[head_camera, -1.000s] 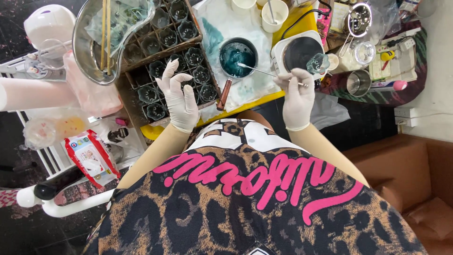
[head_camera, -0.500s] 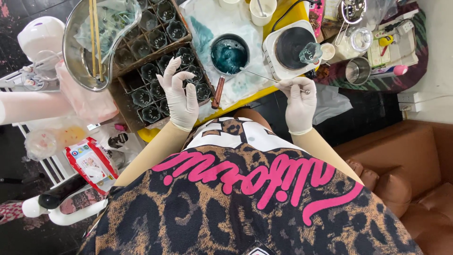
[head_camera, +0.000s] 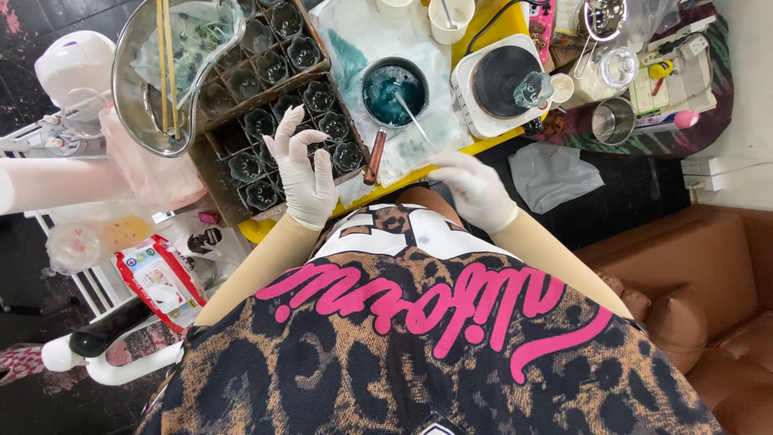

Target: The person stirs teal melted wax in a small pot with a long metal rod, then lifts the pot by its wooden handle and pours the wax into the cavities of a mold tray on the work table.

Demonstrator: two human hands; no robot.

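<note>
My left hand (head_camera: pixel 304 173), in a white glove, is raised with its fingers spread over a wooden crate (head_camera: pixel 211 165) of dark glass cups; it holds nothing. My right hand (head_camera: pixel 477 189), also gloved, lies low on the stained white cloth (head_camera: pixel 354 48) at the table's near edge, fingers loose. Just beyond its fingertips a thin metal rod (head_camera: pixel 415 119) leans in a small pot of teal liquid (head_camera: pixel 394 90) with a wooden handle (head_camera: pixel 374 157). A small clear glass (head_camera: pixel 533 89) stands on the white hot plate (head_camera: pixel 499 80).
A steel bowl with chopsticks (head_camera: pixel 173 64) sits on the crate at upper left. White cups (head_camera: pixel 449 18), a metal cup (head_camera: pixel 613 121) and jars crowd the far right. A brown sofa (head_camera: pixel 708 274) is at right, a red and white packet (head_camera: pixel 157 278) at lower left.
My right hand has dropped from the rod's end to the cloth at the table edge; the rod now rests in the pot. My left hand stays raised and spread.
</note>
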